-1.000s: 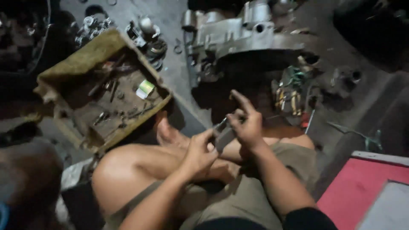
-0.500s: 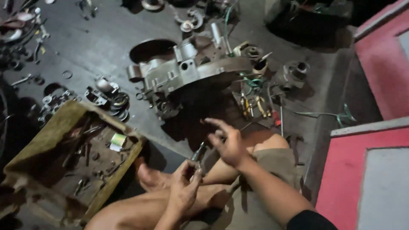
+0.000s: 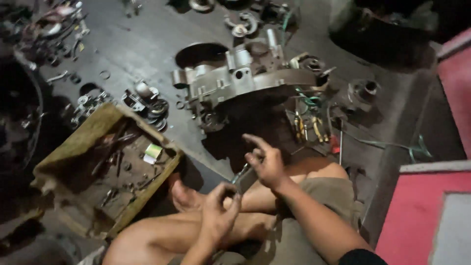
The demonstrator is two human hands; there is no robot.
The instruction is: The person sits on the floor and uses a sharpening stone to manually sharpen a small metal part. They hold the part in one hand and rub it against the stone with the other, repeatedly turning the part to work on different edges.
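- The person is sitting cross-legged on the floor, and both hands are working just above the bare legs, probably so that a dropped piece lands in the lap rather than among the clutter.
- The left hand is curling its fingers together around something small; the piece itself is too small and dark to name, so I cannot tell what they are pinching.
- The right hand is holding a thin metal tool that is pointing down towards the left hand. Thumb and lower fingers are closing on its handle, while the index finger is sticking out straight, seemingly to steady and aim it.
- Tool tip and left fingertips are sitting just beside each other, over the knee.
- A worn wooden tray is lying to the left of the legs, holding loose bits and a small pale box, within easy reach of the left hand.
- Pliers with yellow grips are lying beyond the right hand, near the casing.
- A grey engine casing is resting mid-floor, past the hands, turned so its open side is facing the person.
- A round metal part is sitting to the right of the casing.
- Gears and rings are lying scattered left of the casing, near the tray's far corner.
- A red panel is closing off the floor's right edge.
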